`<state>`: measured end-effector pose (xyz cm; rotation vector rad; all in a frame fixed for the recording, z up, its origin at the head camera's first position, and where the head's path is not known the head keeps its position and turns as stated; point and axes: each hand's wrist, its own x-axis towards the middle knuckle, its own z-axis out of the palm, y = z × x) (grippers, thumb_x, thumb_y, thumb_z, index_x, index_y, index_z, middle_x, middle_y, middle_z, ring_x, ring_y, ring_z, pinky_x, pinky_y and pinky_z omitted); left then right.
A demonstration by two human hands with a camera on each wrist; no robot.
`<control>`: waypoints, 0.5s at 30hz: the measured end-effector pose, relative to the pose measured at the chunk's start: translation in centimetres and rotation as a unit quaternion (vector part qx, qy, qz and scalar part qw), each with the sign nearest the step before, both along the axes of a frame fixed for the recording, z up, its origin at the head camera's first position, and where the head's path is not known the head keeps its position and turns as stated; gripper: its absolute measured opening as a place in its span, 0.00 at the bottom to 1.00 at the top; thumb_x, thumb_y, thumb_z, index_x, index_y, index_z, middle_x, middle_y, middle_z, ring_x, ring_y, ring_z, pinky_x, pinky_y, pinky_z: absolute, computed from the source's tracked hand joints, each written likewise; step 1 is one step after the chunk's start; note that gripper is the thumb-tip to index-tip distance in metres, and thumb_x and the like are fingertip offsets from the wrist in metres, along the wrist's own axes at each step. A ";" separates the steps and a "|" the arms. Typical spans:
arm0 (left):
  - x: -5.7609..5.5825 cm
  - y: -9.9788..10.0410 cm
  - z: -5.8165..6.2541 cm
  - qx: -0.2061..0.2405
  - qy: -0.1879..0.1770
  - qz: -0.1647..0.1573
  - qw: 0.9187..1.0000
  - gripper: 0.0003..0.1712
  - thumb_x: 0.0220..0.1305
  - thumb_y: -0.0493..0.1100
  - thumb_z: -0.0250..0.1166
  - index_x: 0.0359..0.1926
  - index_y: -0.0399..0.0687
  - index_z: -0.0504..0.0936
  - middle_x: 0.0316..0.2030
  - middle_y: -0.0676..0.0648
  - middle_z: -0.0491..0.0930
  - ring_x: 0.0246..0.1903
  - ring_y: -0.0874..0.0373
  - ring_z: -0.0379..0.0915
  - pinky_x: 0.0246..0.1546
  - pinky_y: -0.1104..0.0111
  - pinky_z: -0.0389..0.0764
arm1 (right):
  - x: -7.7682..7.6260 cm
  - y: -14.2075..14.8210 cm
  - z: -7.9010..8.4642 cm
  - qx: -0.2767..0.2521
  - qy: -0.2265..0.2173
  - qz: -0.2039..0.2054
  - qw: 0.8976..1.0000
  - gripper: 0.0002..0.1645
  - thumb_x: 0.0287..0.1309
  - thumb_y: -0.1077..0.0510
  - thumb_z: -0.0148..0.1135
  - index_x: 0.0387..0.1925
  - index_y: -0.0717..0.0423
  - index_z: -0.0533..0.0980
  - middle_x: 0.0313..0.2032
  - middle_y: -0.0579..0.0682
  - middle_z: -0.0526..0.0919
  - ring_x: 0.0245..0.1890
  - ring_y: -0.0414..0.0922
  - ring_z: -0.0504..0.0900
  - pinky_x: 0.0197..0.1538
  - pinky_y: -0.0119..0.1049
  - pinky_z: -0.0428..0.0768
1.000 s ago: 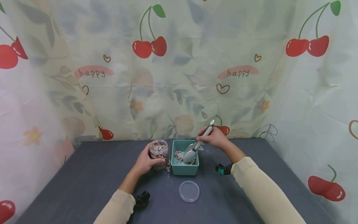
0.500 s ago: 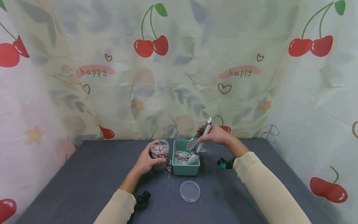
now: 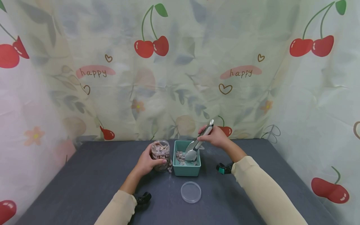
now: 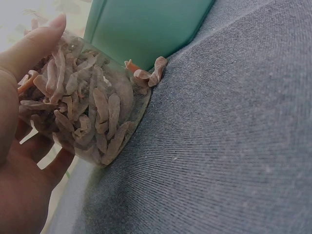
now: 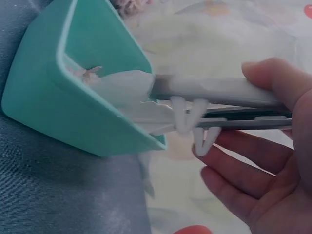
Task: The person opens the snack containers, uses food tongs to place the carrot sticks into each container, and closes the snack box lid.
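Observation:
My left hand (image 3: 145, 163) grips a clear plastic jar (image 3: 161, 150) standing on the table. Brownish, finger-shaped dried pieces (image 4: 100, 105) fill much of it. Right beside the jar sits a teal rectangular box (image 3: 187, 171) with similar pieces (image 3: 180, 157) on its bottom. Held by my right hand (image 3: 216, 137) are kitchen tongs (image 3: 204, 133) with grey handles and pale, spoon-like heads (image 3: 190, 155). Those heads dip into the box, close together. In the right wrist view my thumb presses one handle (image 5: 219, 91) while the fingers lie under the other. Whether a piece is between the heads is hidden.
A few loose pieces (image 4: 157, 71) lie on the dark table cloth (image 3: 98, 181) between jar and box. Nearer me rests a round clear lid (image 3: 191, 192). A patterned curtain (image 3: 180, 78) hangs behind and at both sides.
Half a second ago the tongs' heads were spread apart over the box; now they are squeezed together, lower and more to the left. My left hand and the jar have stayed put.

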<state>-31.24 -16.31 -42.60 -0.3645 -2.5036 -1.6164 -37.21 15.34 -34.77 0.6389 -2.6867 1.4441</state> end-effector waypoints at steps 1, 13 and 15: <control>0.3 0.1 0.3 0.005 -0.002 -0.001 1.000 0.46 0.51 0.37 0.76 0.68 0.36 0.62 0.55 0.35 0.72 0.53 0.44 0.70 0.53 0.52 0.70 | 0.0 0.0 -0.2 0.002 0.003 -0.006 1.000 0.15 0.52 0.58 0.73 0.41 0.59 0.81 0.34 0.50 0.83 0.33 0.48 0.77 0.38 0.41 0.73; 0.7 0.2 0.8 0.001 -0.008 -0.004 1.000 0.47 0.52 0.36 0.76 0.69 0.36 0.61 0.56 0.36 0.72 0.54 0.45 0.70 0.53 0.54 0.71 | 0.0 0.2 -0.2 -0.032 -0.011 -0.013 0.999 0.17 0.53 0.57 0.72 0.43 0.62 0.80 0.35 0.50 0.84 0.35 0.47 0.79 0.40 0.40 0.76; 0.7 0.2 0.8 0.000 -0.006 -0.003 1.000 0.46 0.52 0.36 0.75 0.69 0.36 0.61 0.56 0.36 0.72 0.54 0.45 0.70 0.53 0.54 0.71 | 0.0 0.4 0.3 -0.036 -0.012 0.009 0.999 0.18 0.53 0.58 0.72 0.44 0.63 0.80 0.36 0.52 0.83 0.36 0.47 0.79 0.41 0.41 0.76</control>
